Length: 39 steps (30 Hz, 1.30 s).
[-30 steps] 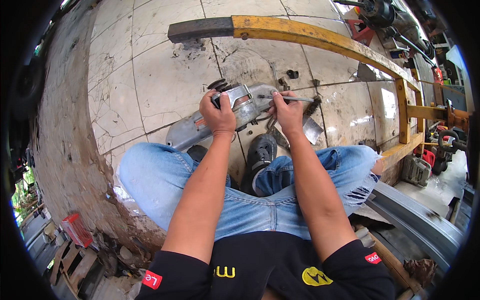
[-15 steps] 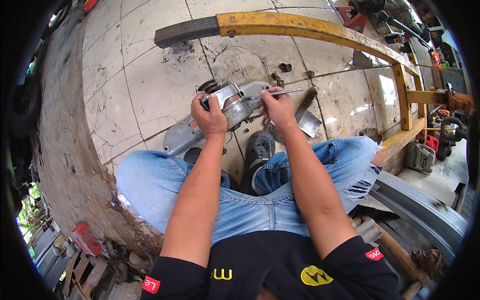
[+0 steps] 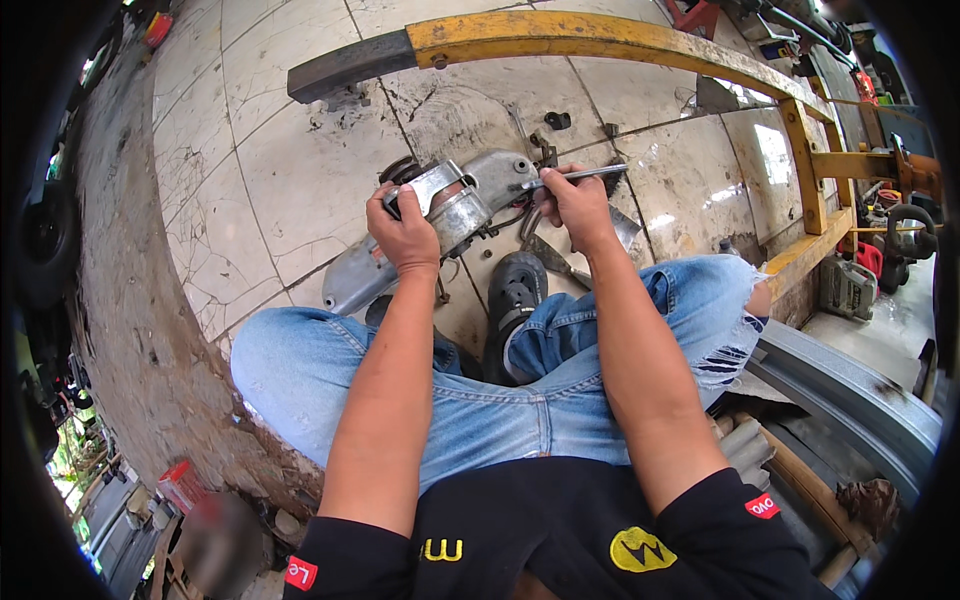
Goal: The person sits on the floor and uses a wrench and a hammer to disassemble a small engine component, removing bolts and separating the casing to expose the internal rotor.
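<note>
Grey metal casing (image 3: 470, 205), held above the tiled floor (image 3: 260, 170) just beyond the person's knees; long axis runs from 8 o'clock (lower end, over the left knee) to 2 o'clock (upper end). The left hand (image 3: 405, 230) clamps its fingers around the casing's middle, over a bright metal bracket (image 3: 425, 185). The right hand (image 3: 575, 205) closes its fingers on a slim metal tool (image 3: 585, 173), which lies nearly level, its far end pointing to 3 o'clock and its near end meeting the casing's upper end. A dark shoe (image 3: 515, 295) sits at 6 o'clock of the casing. A yellow steel frame (image 3: 600, 35) arcs across at 12 o'clock.
</note>
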Each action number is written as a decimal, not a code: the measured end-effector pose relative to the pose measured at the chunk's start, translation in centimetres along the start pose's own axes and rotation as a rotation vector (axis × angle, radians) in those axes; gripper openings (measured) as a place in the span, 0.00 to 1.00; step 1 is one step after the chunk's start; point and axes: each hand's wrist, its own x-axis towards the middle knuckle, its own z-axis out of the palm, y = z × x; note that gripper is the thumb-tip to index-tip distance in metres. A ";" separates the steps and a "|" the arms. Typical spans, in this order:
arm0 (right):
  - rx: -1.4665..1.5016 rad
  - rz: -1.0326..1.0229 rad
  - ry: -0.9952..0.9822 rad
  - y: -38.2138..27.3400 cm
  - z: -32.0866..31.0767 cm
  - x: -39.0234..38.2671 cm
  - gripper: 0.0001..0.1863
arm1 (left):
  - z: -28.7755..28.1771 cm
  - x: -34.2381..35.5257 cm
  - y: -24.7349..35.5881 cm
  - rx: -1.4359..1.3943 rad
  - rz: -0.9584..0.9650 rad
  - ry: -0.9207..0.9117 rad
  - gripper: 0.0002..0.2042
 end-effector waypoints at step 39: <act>-0.272 -0.018 -0.142 3.1 5.6 0.2 0.16 | -2.9 -0.5 1.5 -0.554 -0.263 -0.100 0.18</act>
